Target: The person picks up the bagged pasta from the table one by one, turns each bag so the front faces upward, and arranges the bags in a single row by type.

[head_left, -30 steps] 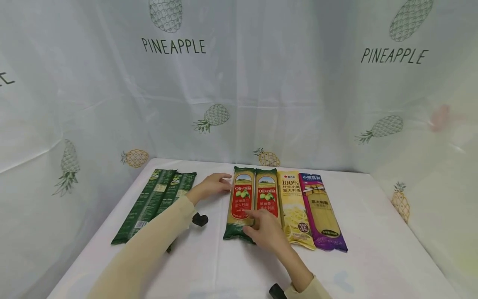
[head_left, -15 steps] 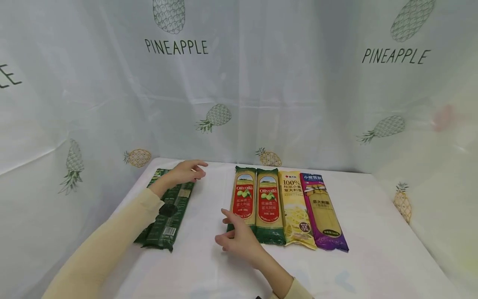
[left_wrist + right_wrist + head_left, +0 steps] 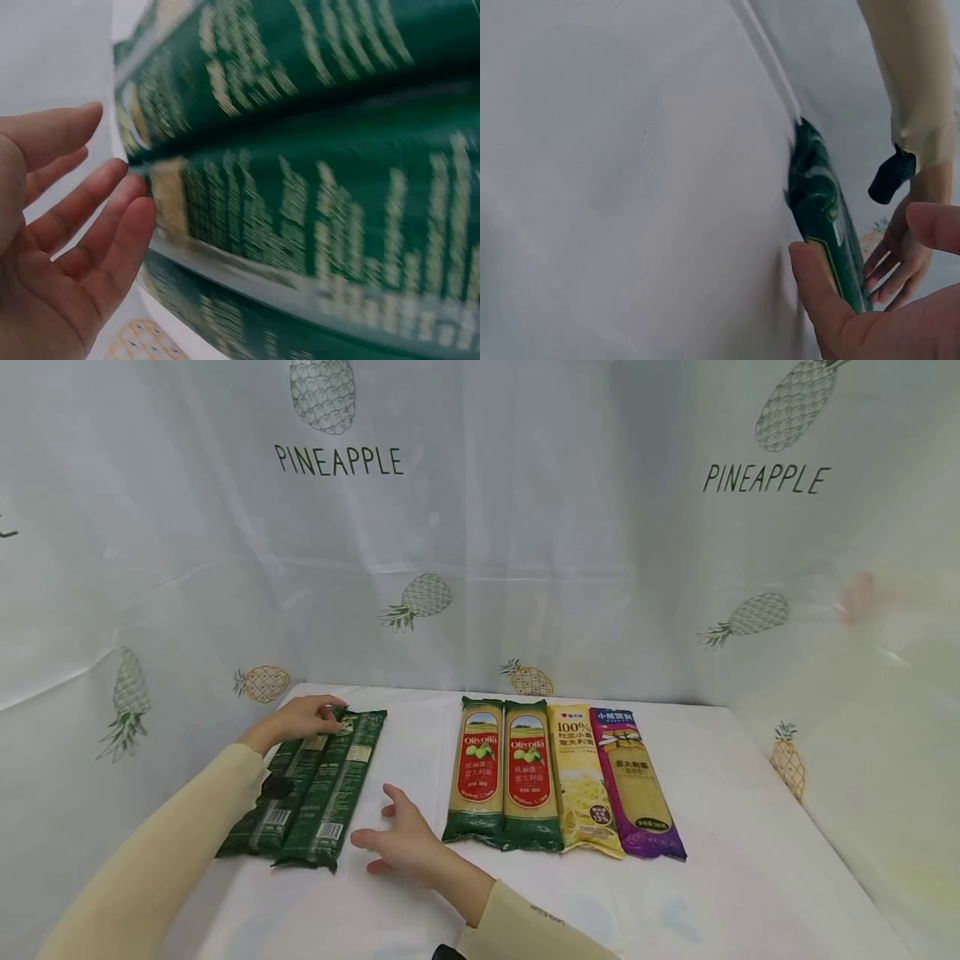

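My left hand is over the far ends of the green pasta packs lying back side up at the table's left. In the left wrist view, the relaxed left fingers hold nothing, their tips right at the end of the middle green pack. My right hand hovers at the near middle, thumb and fingers spread, just right of those packs. Two Olivoilà spaghetti packs with red labels lie face up side by side, right of centre. The right wrist view shows one green pack edge-on beyond the right hand.
Beside the red-labelled packs lie a yellow pasta pack and a purple pasta pack. White cloth covers the table. A pineapple-print curtain hangs behind and along both sides.
My left hand has moved left from beside the red-labelled spaghetti packs to the green packs' far ends. My right hand has left the red-labelled packs and moved left.
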A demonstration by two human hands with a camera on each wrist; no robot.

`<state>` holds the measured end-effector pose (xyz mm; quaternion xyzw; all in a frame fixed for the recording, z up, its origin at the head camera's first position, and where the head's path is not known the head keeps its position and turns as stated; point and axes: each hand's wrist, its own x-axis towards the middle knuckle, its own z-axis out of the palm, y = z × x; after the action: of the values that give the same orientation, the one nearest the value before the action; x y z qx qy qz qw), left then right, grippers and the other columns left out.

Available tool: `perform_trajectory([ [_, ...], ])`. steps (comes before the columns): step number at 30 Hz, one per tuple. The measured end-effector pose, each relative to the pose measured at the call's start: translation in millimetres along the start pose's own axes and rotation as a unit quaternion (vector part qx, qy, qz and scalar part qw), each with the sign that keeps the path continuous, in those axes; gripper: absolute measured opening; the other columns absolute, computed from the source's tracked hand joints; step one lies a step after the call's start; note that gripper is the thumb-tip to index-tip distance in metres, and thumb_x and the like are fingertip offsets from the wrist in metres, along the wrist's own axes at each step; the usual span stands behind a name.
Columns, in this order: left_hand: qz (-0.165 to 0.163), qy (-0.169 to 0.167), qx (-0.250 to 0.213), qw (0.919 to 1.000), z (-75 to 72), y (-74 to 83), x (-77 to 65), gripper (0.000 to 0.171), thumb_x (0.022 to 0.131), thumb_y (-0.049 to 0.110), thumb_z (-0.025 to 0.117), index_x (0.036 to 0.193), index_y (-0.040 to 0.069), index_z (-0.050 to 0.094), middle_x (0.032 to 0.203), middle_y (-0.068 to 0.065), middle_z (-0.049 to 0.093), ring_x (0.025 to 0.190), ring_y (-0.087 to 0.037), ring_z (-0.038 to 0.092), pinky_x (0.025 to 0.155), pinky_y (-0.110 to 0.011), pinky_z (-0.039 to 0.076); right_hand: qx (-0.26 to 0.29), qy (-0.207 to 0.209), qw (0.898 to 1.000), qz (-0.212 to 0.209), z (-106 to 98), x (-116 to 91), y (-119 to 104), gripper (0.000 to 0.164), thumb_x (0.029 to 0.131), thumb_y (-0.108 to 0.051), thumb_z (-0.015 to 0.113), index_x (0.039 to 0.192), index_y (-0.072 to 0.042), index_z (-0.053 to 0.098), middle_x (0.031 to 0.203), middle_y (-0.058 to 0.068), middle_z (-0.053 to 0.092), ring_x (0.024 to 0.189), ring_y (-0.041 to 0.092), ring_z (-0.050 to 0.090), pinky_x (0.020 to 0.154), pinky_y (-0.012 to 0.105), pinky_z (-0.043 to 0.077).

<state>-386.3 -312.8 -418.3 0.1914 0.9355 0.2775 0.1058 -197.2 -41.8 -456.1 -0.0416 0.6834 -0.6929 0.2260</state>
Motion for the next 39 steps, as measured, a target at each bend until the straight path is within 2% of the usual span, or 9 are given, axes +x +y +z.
perform_trajectory([
  [4, -0.025, -0.031, -0.036, 0.9986, 1.3, -10.3, -2.4, 0.067, 0.104, 0.019, 0.07, 0.157, -0.01, 0.04, 0.109, -0.02, 0.063, 0.067, -0.023, 0.056, 0.066, -0.04, 0.05, 0.009, 0.007, 1.0, 0.014, 16.0, 9.3, 2.2, 0.088, 0.091, -0.006, 0.081, 0.165, -0.012, 0.034, 0.143, 0.015, 0.049, 0.102, 0.026, 0.07, 0.077, 0.05, 0.065],
  [7, -0.023, -0.05, -0.053, 0.9971, 3.6, -14.0, -1.2, 0.073, 0.104, 0.018, 0.071, 0.16, -0.011, 0.033, 0.12, -0.027, 0.058, 0.063, -0.019, 0.05, 0.064, -0.038, 0.048, 0.017, 0.02, 1.0, 0.013, 25.1, 14.2, 2.8, 0.085, 0.091, -0.005, 0.081, 0.164, -0.011, 0.037, 0.14, 0.013, 0.051, 0.099, 0.027, 0.071, 0.078, 0.05, 0.064],
  [13, 0.003, -0.078, -0.02, 0.9967, 7.4, -7.9, 3.8, 0.076, 0.106, 0.022, 0.068, 0.159, -0.016, 0.03, 0.137, -0.042, 0.049, 0.062, -0.015, 0.048, 0.067, -0.035, 0.047, 0.033, 0.067, 0.997, 0.007, 40.8, 22.0, 1.8, 0.076, 0.09, -0.002, 0.081, 0.157, -0.007, 0.046, 0.135, 0.013, 0.055, 0.096, 0.028, 0.07, 0.079, 0.049, 0.064],
  [17, -0.015, -0.079, -0.005, 0.9967, 9.6, -4.2, 6.9, 0.072, 0.107, 0.018, 0.066, 0.16, -0.014, 0.03, 0.131, -0.036, 0.052, 0.062, -0.016, 0.047, 0.068, -0.037, 0.046, -0.065, 0.111, 0.992, -0.014, 53.1, 26.4, 4.0, 0.084, 0.084, -0.011, 0.089, 0.156, -0.005, 0.047, 0.134, 0.012, 0.056, 0.111, 0.026, 0.064, 0.089, 0.048, 0.061],
  [20, -0.036, -0.078, 0.004, 0.9963, 11.4, -0.6, 8.4, 0.072, 0.108, 0.021, 0.065, 0.161, -0.012, 0.03, 0.125, -0.03, 0.056, 0.065, -0.019, 0.048, 0.069, -0.038, 0.046, -0.162, 0.139, 0.976, -0.036, 60.3, 29.2, 6.7, 0.095, 0.078, -0.019, 0.096, 0.157, -0.004, 0.047, 0.132, 0.011, 0.055, 0.12, 0.027, 0.059, 0.097, 0.043, 0.056],
  [26, -0.052, -0.074, 0.043, 0.995, 14.8, 6.2, 9.0, 0.076, 0.107, 0.031, 0.066, 0.162, -0.009, 0.032, 0.132, -0.033, 0.062, 0.09, -0.031, 0.071, 0.082, -0.046, 0.059, -0.223, 0.133, 0.964, -0.052, 59.2, 31.0, 5.7, 0.096, 0.075, -0.017, 0.099, 0.157, -0.003, 0.05, 0.124, 0.009, 0.053, 0.111, 0.019, 0.06, 0.094, 0.033, 0.056],
  [30, -0.045, -0.076, 0.063, 0.994, 16.6, 13.2, 10.4, 0.078, 0.106, 0.034, 0.068, 0.161, -0.009, 0.033, 0.14, -0.037, 0.059, 0.11, -0.042, 0.072, 0.091, -0.052, 0.06, -0.239, 0.121, 0.962, -0.057, 50.4, 32.0, 2.9, 0.093, 0.075, -0.013, 0.098, 0.156, -0.003, 0.052, 0.121, 0.008, 0.054, 0.11, 0.017, 0.057, 0.096, 0.031, 0.054],
  [33, -0.046, -0.083, 0.077, 0.9925, 18.5, 18.5, 11.9, 0.077, 0.106, 0.033, 0.067, 0.162, -0.009, 0.033, 0.129, -0.036, 0.065, 0.103, -0.04, 0.072, 0.092, -0.052, 0.058, -0.226, 0.112, 0.966, -0.058, 43.7, 32.4, 1.0, 0.091, 0.074, -0.008, 0.097, 0.155, -0.004, 0.054, 0.119, 0.008, 0.055, 0.113, 0.02, 0.057, 0.095, 0.031, 0.055],
  [39, -0.076, -0.094, 0.105, 0.9871, 21.5, 30.1, 9.6, 0.078, 0.108, 0.037, 0.063, 0.164, -0.006, 0.029, 0.149, -0.04, 0.05, 0.1, -0.035, 0.075, 0.107, -0.063, 0.048, -0.185, 0.089, 0.977, -0.053, 34.6, 32.1, 0.1, 0.088, 0.075, 0.001, 0.093, 0.154, -0.007, 0.056, 0.128, 0.007, 0.066, 0.13, 0.025, 0.058, 0.1, 0.034, 0.055],
])
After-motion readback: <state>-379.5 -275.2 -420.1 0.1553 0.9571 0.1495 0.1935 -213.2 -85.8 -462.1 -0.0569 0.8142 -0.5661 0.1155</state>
